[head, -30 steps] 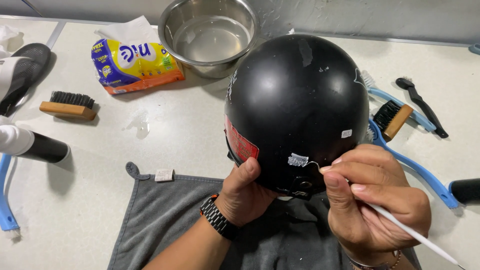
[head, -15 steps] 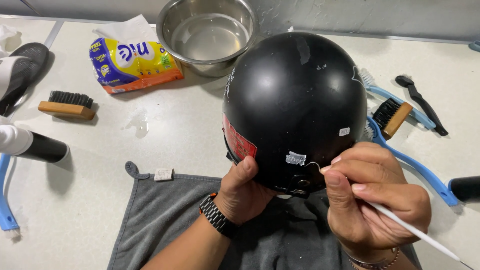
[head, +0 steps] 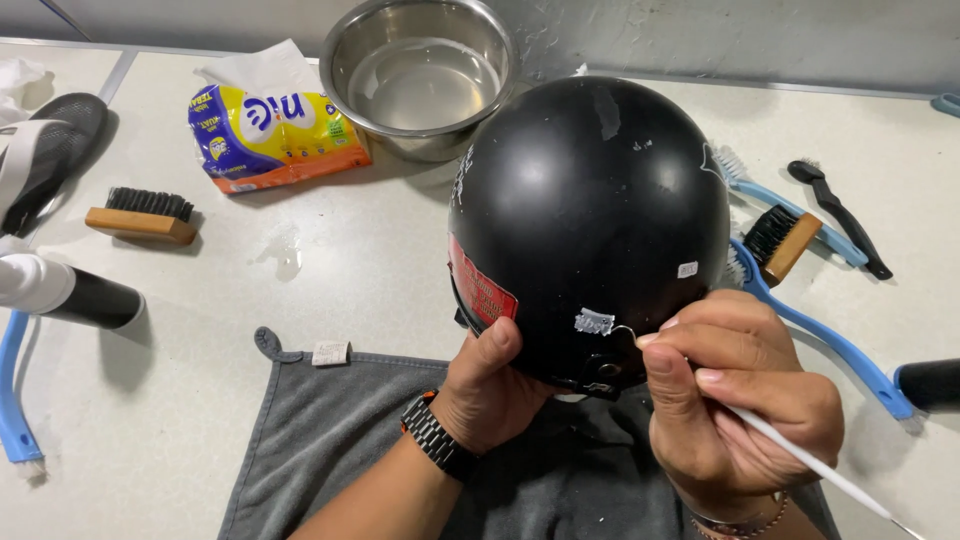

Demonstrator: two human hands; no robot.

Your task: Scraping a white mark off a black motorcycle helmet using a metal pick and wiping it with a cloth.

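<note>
Head view of a matte black helmet (head: 590,225) held over a grey cloth (head: 340,450) on a pale worktable (head: 300,290). The left hand (head: 490,395), a dark metal watch (head: 437,437) at its wrist, steadies the helmet from below, thumb pressed against the shell beside a red sticker (head: 482,292), the fingers curled under the rim and out of sight. The right hand (head: 735,400) is closed in a pen-like grip around a thin white tool (head: 810,462), whose fine hooked tip meets a torn silvery sticker remnant (head: 596,322) low on the shell. As a judgement of progress: the remnant is ragged and partly lifted, so scraping appears under way but unfinished — the patch is not yet off, and other marks remain, among them a small white square (head: 687,269), a pale streak (head: 607,110) near the crown and the red sticker. Surrounding items lie untouched: a steel bowl (head: 420,75) of water behind the helmet, a yellow tissue pack (head: 275,135), a wooden brush (head: 140,215) at left, and at right blue-handled brushes (head: 815,330), a second wooden brush (head: 785,240) and a slim black brush (head: 840,215) — suggesting that washing or brushing, if intended, has yet to follow. A small wet patch (head: 285,250) marks the table.
</note>
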